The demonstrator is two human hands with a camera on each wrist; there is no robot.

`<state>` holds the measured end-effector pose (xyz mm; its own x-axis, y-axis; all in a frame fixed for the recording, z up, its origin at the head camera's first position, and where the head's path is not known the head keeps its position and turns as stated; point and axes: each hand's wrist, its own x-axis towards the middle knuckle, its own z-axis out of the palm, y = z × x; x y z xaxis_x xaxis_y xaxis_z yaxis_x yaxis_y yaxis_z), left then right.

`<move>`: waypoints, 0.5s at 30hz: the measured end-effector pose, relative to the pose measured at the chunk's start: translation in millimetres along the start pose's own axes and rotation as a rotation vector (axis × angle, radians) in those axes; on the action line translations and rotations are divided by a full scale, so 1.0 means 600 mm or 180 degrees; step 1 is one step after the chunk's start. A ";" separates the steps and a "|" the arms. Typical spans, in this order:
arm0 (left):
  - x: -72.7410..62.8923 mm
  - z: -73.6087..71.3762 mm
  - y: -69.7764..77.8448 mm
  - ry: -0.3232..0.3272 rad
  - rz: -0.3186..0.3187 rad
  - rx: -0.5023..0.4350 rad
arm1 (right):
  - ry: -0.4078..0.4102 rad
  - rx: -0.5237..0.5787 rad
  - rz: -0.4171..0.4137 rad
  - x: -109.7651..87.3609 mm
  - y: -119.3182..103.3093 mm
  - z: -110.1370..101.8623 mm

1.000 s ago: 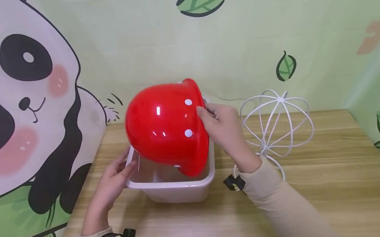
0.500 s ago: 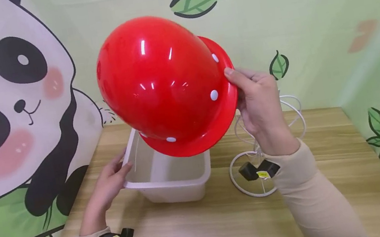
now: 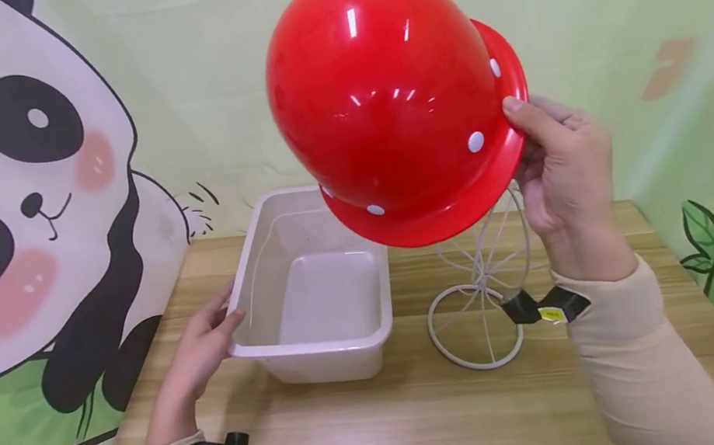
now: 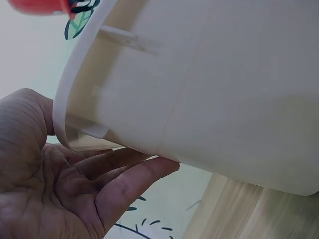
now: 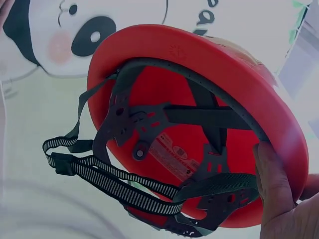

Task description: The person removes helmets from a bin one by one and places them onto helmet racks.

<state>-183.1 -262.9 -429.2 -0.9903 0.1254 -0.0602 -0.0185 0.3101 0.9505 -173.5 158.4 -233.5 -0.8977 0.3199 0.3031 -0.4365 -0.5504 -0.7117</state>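
A red hard hat [image 3: 387, 107] is up in the air in the head view, its crown towards me. My right hand [image 3: 568, 171] pinches its brim, thumb on top. In the right wrist view the hat's dark inner harness [image 5: 199, 114] and chin strap [image 5: 119, 184] hang in sight, with fingers [image 5: 274, 179] at the brim. On the table stands a white plastic tub [image 3: 322, 350] with nothing inside. My left hand [image 3: 198, 355] holds the tub's left rim; in the left wrist view the thumb goes over the rim and the fingers [image 4: 134, 184] lie against the outer wall.
A white wire stand [image 3: 480, 365] with a round base stands right of the tub, its top hidden behind the hat. The wooden table [image 3: 365, 441] meets a green wall [image 3: 206, 82] at the back. A panda picture [image 3: 39, 189] covers the left side.
The right hand has lifted the hard hat up out of the tub and carried it to the right, over the wire stand in this view. The left hand stays on the tub.
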 end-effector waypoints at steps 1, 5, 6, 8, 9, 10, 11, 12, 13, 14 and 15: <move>0.000 0.000 0.000 0.0004 0.0003 0.0008 | 0.0046 0.0051 -0.0011 0.002 -0.006 -0.007; 0.000 -0.001 0.002 0.0005 0.0019 -0.0010 | 0.0211 0.0178 -0.0052 0.010 -0.030 -0.036; 0.000 -0.001 0.002 0.0006 0.0019 -0.0021 | 0.0237 0.0198 -0.0042 0.011 -0.035 -0.045; -0.001 -0.002 0.002 0.0006 0.0013 -0.0047 | 0.0302 0.0270 -0.0007 0.013 -0.044 -0.061; -0.001 -0.002 0.002 0.0002 0.0008 -0.0061 | 0.0341 0.0307 0.0027 0.013 -0.047 -0.070; -0.001 -0.002 0.002 -0.0001 0.0006 -0.0069 | 0.0366 0.0359 0.0058 0.012 -0.050 -0.078; -0.002 -0.003 0.002 -0.0003 0.0003 -0.0076 | 0.0392 0.0437 0.0093 0.011 -0.051 -0.086; -0.002 -0.003 0.002 -0.0005 0.0001 -0.0080 | 0.0423 0.0500 0.0119 0.010 -0.052 -0.094; -0.003 -0.002 0.003 -0.0004 0.0000 -0.0082 | 0.0456 0.0568 0.0137 0.009 -0.053 -0.102; -0.003 -0.002 0.003 -0.0004 0.0001 -0.0080 | 0.0479 0.0615 0.0147 0.008 -0.052 -0.109; -0.003 -0.002 0.003 -0.0004 0.0004 -0.0078 | 0.0510 0.0671 0.0165 0.007 -0.051 -0.116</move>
<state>-181.5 -263.8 -426.8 -0.9901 0.1269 -0.0593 -0.0206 0.2868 0.9578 -159.4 230.1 -254.4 -0.9053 0.3960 0.1535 -0.4084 -0.7123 -0.5708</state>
